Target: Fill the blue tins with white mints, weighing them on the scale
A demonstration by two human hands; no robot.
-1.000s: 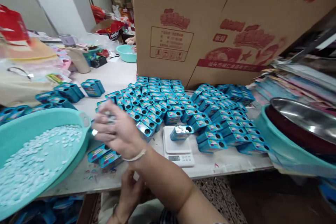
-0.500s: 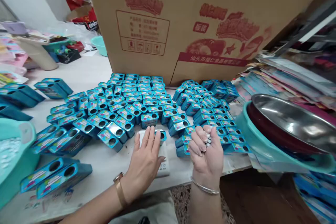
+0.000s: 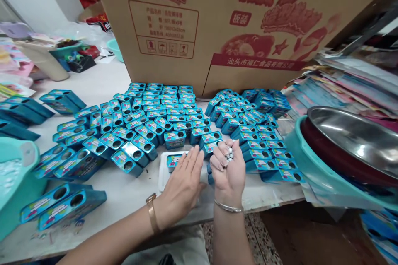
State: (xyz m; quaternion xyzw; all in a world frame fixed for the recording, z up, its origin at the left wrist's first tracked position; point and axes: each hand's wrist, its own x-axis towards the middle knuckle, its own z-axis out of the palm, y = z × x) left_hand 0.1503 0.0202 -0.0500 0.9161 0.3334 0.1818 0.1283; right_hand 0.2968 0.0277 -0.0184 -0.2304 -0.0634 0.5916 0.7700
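Note:
My right hand [image 3: 228, 174] is curled upward around several small white tablets [image 3: 229, 156], which show between the fingers and thumb. Stretched flat, my left hand [image 3: 183, 186] hovers over or rests on a white, scale-like device [image 3: 163, 172]; whether it touches is not clear. On that device lies a small blue tin [image 3: 172, 162], its right part hidden by my left fingers. Just beyond stand many upright blue tins [image 3: 175, 138] with round dark openings in their tops, packed in rows on the white table.
A large cardboard box [image 3: 171, 70] rises behind the tins. At left is a turquoise tub [image 3: 31, 153] of white tablets; at right, a steel bowl [image 3: 354, 132] sits in a dark red bowl and turquoise basin [image 3: 298, 145]. Stacked printed cards [image 3: 336, 87] stand at the back right.
My left hand has shifted right, uncovering the left part of the tin on the white device. My right hand, still curled around tablets, has come left towards it. The view has moved slightly.

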